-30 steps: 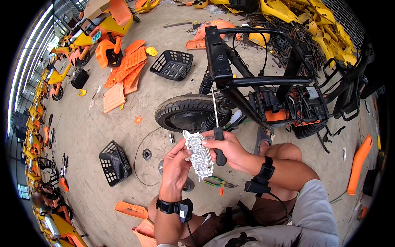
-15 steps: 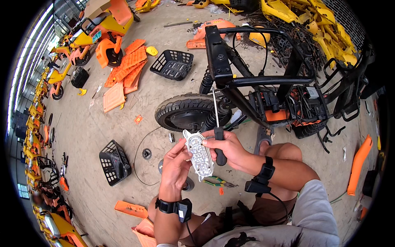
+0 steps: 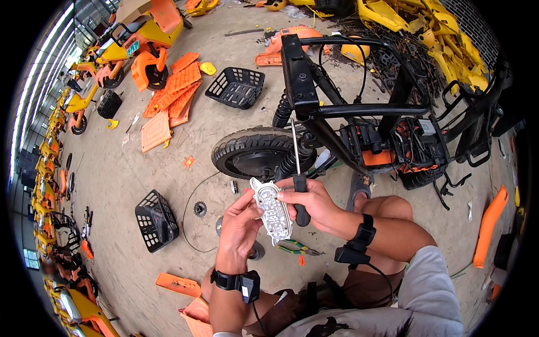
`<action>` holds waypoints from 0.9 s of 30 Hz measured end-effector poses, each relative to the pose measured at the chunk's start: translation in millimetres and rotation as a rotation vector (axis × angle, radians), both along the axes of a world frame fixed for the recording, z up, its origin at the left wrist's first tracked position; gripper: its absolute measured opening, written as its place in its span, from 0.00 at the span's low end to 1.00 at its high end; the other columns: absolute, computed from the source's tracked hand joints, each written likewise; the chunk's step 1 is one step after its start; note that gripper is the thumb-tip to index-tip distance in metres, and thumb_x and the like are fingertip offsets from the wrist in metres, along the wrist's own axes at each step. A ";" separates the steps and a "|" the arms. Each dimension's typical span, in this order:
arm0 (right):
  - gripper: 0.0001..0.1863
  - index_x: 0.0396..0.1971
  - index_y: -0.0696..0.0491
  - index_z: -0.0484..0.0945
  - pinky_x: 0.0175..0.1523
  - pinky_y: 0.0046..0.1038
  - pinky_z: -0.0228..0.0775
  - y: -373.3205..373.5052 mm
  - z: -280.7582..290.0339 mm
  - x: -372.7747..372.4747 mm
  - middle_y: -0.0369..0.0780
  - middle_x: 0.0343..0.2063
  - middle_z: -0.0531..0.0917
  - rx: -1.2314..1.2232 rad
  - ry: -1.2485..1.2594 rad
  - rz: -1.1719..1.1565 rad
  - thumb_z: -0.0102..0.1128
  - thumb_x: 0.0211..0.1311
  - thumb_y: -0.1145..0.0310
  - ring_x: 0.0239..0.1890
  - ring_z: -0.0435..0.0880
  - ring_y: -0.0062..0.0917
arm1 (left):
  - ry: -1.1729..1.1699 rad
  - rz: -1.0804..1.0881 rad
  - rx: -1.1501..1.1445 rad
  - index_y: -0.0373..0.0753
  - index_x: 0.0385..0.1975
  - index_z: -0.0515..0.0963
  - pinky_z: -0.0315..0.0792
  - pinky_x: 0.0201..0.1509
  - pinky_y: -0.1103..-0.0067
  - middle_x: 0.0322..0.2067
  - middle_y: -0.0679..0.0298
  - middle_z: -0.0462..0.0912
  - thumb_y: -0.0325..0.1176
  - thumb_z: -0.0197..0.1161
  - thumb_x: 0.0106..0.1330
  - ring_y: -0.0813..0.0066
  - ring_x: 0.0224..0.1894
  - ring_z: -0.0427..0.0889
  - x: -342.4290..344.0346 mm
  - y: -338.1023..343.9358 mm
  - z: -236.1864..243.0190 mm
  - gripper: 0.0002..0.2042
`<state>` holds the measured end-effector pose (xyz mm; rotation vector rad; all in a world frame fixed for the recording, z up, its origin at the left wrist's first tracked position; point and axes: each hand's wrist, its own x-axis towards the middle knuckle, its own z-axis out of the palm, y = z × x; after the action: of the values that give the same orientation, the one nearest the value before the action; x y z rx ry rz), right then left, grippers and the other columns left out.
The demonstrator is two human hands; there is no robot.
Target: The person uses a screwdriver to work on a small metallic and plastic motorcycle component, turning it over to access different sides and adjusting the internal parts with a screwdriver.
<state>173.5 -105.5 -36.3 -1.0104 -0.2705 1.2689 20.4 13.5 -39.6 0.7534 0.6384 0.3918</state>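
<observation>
A silvery, oblong cast-metal housing [image 3: 273, 214] with a ribbed inner face is held up between my hands. My left hand [image 3: 240, 224] is closed on its left edge, thumb and fingers pinching it. My right hand [image 3: 314, 203] grips a screwdriver [image 3: 301, 199] with a dark handle, its long shaft pointing up and away from me. The right thumb also presses on the housing's upper right edge. Just below the housing, pliers [image 3: 301, 249] with green-and-yellow handles lie on the floor.
Ahead stands a stripped black scooter frame [image 3: 359, 109] with a wheel [image 3: 255, 157] on its left side. Black baskets [image 3: 156, 222], a small sprocket [image 3: 200, 209], a thin cable [image 3: 187, 222] and orange panels [image 3: 174, 95] lie around. Yellow scooters line the left; yellow parts [image 3: 443, 39] are piled at the far right.
Almost nothing differs. The housing and both hands stay in the same place, and the whole view has shifted very slightly.
</observation>
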 end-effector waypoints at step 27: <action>0.17 0.50 0.64 0.76 0.26 0.22 0.67 0.0 2.7 2.2 0.37 0.25 0.81 -0.021 0.097 -0.031 0.62 0.62 0.72 0.20 0.76 0.16 | 0.004 0.059 0.111 0.28 0.59 0.71 0.79 0.51 0.71 0.50 0.51 0.81 0.11 0.50 0.57 0.65 0.48 0.83 -1.3 -5.9 12.3 0.26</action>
<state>175.7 -105.5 -33.6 -0.9642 -0.1664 1.2912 19.1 7.5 -27.3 0.8423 0.6480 0.4828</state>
